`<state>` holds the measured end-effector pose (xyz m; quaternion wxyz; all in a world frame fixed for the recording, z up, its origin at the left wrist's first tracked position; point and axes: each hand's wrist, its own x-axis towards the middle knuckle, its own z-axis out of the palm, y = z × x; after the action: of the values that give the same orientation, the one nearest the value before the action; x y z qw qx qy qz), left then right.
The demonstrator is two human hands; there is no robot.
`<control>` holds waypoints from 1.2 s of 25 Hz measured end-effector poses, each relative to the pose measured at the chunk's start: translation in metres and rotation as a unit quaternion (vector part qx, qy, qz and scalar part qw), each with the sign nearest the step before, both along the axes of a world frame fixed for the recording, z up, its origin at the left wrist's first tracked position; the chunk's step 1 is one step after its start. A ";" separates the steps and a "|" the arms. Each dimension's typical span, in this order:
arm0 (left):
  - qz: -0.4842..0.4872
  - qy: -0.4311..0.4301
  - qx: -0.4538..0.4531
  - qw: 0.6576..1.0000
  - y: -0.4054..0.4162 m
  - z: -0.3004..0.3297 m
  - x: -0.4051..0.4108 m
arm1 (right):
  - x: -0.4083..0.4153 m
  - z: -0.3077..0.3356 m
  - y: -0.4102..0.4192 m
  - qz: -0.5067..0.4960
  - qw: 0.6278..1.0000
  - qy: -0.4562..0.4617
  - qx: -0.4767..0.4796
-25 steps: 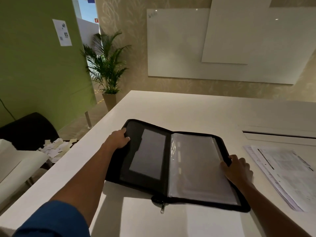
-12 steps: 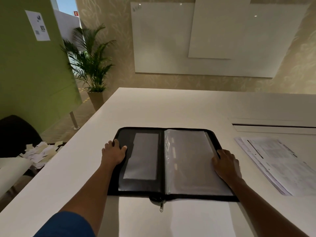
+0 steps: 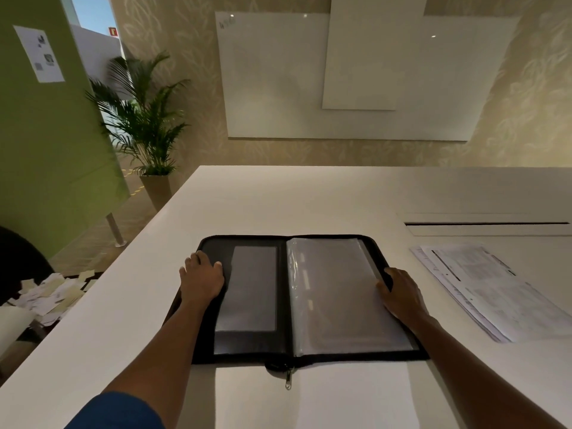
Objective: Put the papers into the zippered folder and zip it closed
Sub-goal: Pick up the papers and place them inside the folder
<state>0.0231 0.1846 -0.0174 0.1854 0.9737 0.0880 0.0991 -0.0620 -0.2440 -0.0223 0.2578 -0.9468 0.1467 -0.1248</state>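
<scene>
print on papers [image 3: 495,286] too blurred to read

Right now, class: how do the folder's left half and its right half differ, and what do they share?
1. The left half is black with one grey pocket; the right half is covered by clear plastic sleeves.
2. The left hand rests on the left half; the right hand rests on the right half.
Both lie open on the white table.
</scene>
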 end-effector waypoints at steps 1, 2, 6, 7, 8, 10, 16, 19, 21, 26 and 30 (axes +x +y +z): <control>-0.007 -0.016 0.003 1.000 -0.006 0.004 0.002 | -0.001 0.001 -0.002 0.000 1.000 -0.006 0.005; -0.014 -0.027 0.003 1.000 -0.012 0.008 0.004 | -0.002 0.001 -0.003 0.000 1.000 -0.012 0.008; -0.052 -0.050 -0.010 0.997 -0.051 0.021 0.011 | -0.007 0.006 -0.013 0.019 0.999 -0.033 0.018; -0.061 -0.050 -0.015 0.997 -0.063 0.024 0.012 | -0.009 0.009 -0.017 0.022 0.999 -0.036 0.022; -0.073 -0.048 -0.019 0.996 -0.077 0.027 0.013 | -0.010 0.012 -0.022 0.025 0.999 -0.037 0.025; -0.104 -0.047 -0.024 0.993 -0.107 0.027 0.014 | -0.010 0.016 -0.033 0.037 0.998 -0.046 0.034; -0.166 -0.042 -0.086 0.982 -0.213 0.030 0.007 | -0.023 0.034 -0.077 0.055 0.995 -0.069 0.045; -0.194 -0.053 -0.096 0.975 -0.273 0.034 -0.001 | -0.023 0.035 -0.112 0.042 0.997 -0.064 0.032; -0.209 -0.051 -0.106 0.971 -0.310 0.037 -0.006 | -0.023 0.033 -0.135 0.026 0.997 -0.063 0.037; -0.260 -0.040 -0.116 0.958 -0.397 0.038 -0.023 | -0.026 0.029 -0.192 0.006 0.999 -0.044 0.027; -0.263 0.000 -0.132 0.956 -0.455 0.028 -0.040 | -0.025 0.021 -0.234 -0.026 0.999 -0.028 0.029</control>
<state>-0.0165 -0.2704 0.0104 0.3322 0.9290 -0.1593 0.0342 -0.0872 -0.4783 -0.0008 0.2862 -0.9308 0.1672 -0.1539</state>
